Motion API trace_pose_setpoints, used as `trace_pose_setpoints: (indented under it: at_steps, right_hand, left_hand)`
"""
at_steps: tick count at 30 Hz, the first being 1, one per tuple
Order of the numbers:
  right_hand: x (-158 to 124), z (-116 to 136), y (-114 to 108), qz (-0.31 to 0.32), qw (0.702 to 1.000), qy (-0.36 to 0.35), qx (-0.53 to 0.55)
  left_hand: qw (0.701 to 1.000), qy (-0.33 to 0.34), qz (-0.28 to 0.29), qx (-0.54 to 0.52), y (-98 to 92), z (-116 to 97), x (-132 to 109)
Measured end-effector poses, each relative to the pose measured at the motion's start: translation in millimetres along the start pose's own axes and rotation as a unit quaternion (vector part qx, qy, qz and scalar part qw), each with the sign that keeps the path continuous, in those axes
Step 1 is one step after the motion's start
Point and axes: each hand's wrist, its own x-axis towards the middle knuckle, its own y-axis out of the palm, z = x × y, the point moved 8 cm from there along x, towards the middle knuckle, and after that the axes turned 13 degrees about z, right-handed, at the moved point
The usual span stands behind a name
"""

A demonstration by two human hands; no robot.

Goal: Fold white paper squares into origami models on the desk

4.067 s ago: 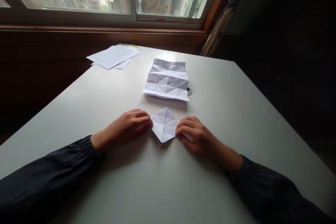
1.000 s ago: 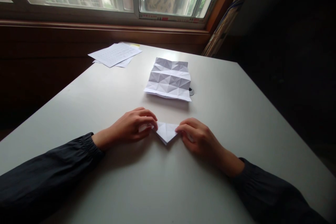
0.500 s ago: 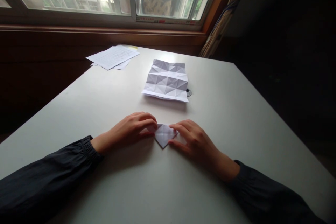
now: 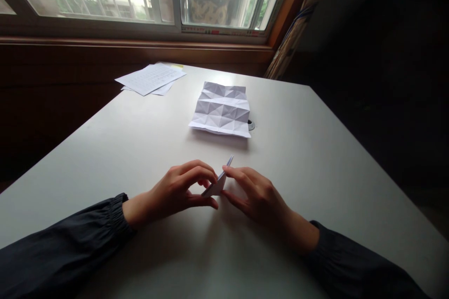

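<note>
A small folded piece of white paper (image 4: 217, 185) stands tilted up on its edge above the table, its thin tip pointing away from me. My left hand (image 4: 182, 188) pinches its near left end between thumb and fingers. The fingertips of my right hand (image 4: 253, 195) press against its right face. A larger sheet of white paper (image 4: 220, 110), marked with many creases in a repeating pattern, lies flat beyond my hands, untouched. Part of the small piece is hidden by my fingers.
My dark sleeves enter from the lower corners. A white table (image 4: 105, 159) carries a stack of printed pages (image 4: 150, 79) at the far left and a small dark round object (image 4: 251, 124) under the creased sheet's right edge. A window and a curtain stand beyond.
The small folded paper has gone from lying flat to being lifted and tilted on edge between my hands. My hands have moved closer together. The view has shifted slightly.
</note>
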Motion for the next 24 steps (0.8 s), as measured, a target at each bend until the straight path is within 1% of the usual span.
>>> trace_pose_setpoints:
  at_steps: [6, 12, 15, 17, 20, 24]
  right_hand:
    - [1.0, 5.3, -4.1, -0.016, 1.000, -0.017, 0.001]
    - [2.4, 7.0, -4.9, -0.015, 0.999, -0.028, -0.008]
    - [3.2, 8.5, -8.4, -0.028, 0.999, -0.035, -0.002]
    - [3.1, 9.1, -10.7, -0.036, 0.999, -0.035, 0.001]
    - [1.4, 7.2, -12.9, -0.044, 0.999, -0.025, 0.010]
    - [-3.5, -0.1, -16.5, -0.068, 0.996, 0.004, 0.060]
  left_hand:
    - [0.998, 0.020, -0.016, 0.049, -0.8, -4.9, -1.2]
    - [0.994, 0.052, 0.011, 0.097, 1.4, -16.1, 2.7]
    - [0.991, 0.054, -0.002, 0.123, -0.4, -16.1, 2.7]
    - [0.988, 0.047, -0.014, 0.147, -2.2, -13.9, 2.2]
    - [0.985, 0.018, -0.018, 0.171, -3.6, -7.2, 2.2]
    - [0.989, -0.030, -0.039, 0.139, -5.5, 5.0, 0.3]
